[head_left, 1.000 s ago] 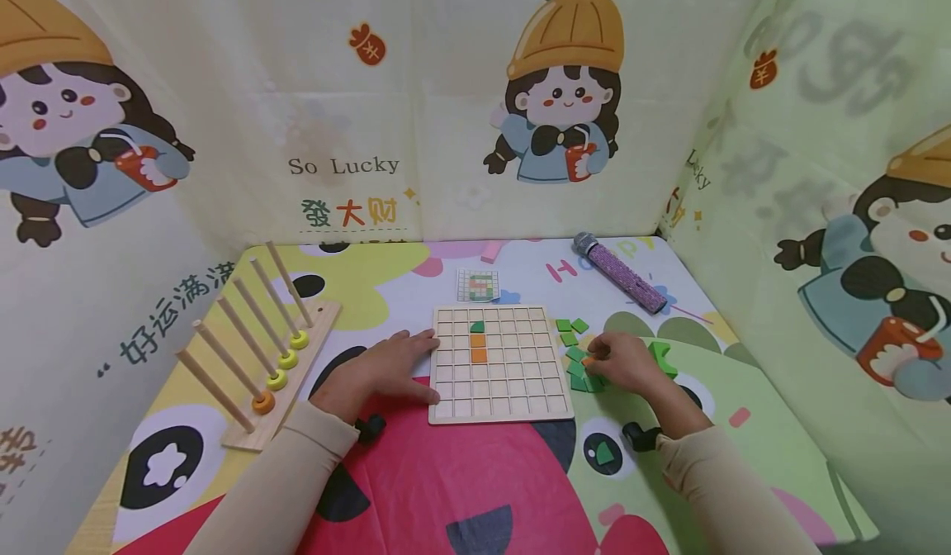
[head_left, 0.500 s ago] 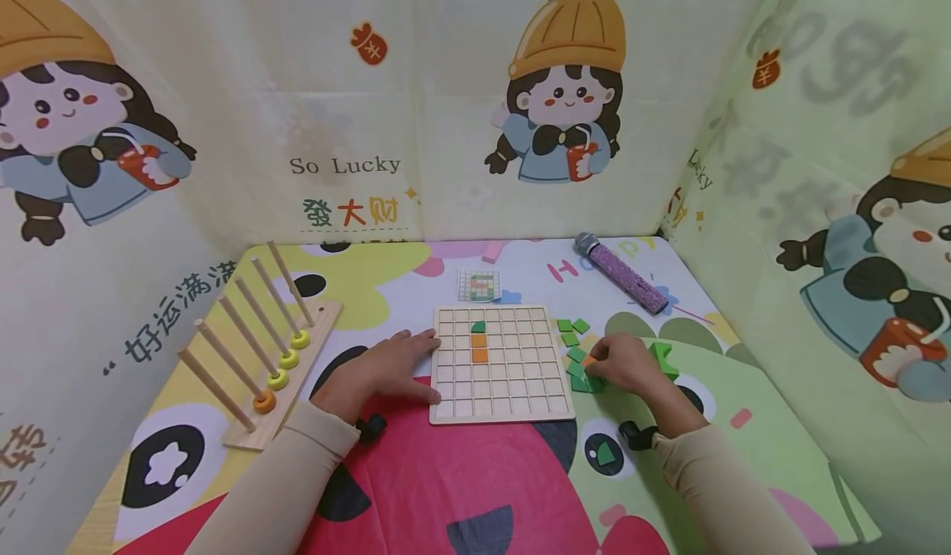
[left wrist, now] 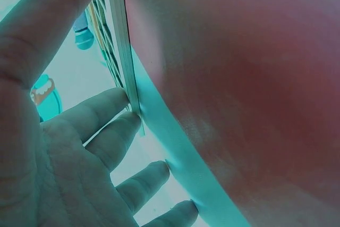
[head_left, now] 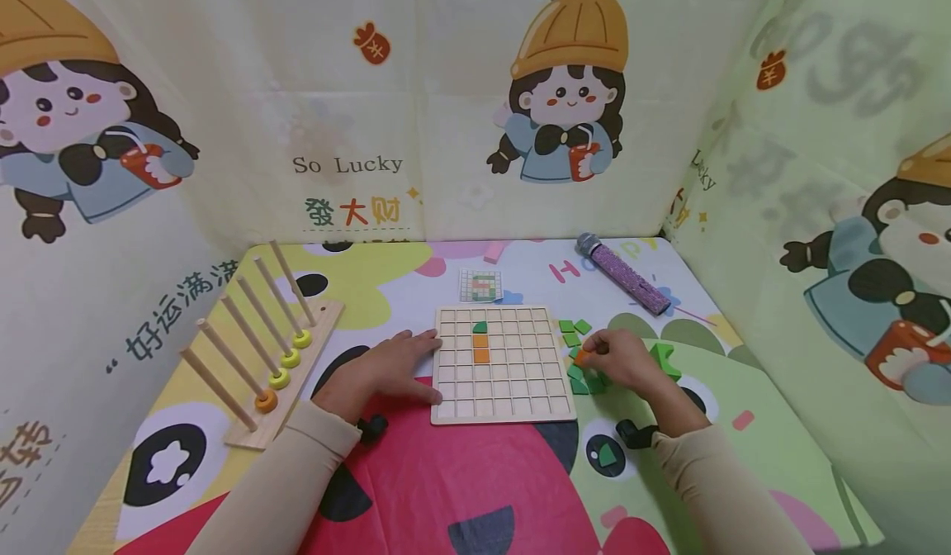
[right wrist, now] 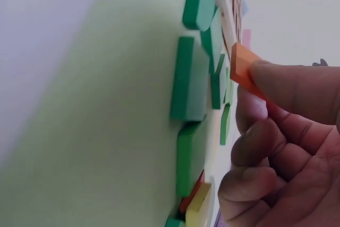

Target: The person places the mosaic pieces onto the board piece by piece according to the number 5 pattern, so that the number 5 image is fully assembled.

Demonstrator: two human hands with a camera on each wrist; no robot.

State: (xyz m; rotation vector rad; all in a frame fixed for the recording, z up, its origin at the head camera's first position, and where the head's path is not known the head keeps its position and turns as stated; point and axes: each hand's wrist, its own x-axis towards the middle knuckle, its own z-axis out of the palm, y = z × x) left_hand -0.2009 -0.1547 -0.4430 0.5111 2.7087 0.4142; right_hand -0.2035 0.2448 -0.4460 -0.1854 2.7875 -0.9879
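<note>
A wooden grid board point(head_left: 513, 386) lies mid-table, with a green rounded piece point(head_left: 480, 327) and two orange squares point(head_left: 481, 348) in one column of its cells. My left hand point(head_left: 386, 367) rests at the board's left edge, its straight fingertips touching the rim, as the left wrist view also shows. Between thumb and fingers, my right hand point(head_left: 617, 358) pinches an orange square tile point(right wrist: 244, 67), held above the loose green tiles point(right wrist: 191, 81) to the right of the board. The other fingers of that hand are curled.
Behind the board lies a small printed pattern card point(head_left: 480, 286). A glittery purple microphone point(head_left: 624, 274) lies at the back right. On the left stands a wooden peg rack point(head_left: 315, 332) with yellow and orange rings. A green notched piece point(head_left: 665, 360) lies beyond the right hand.
My right hand has lifted the orange tile from among the green tiles and shifted slightly left toward the board. The left hand stays at the board's edge.
</note>
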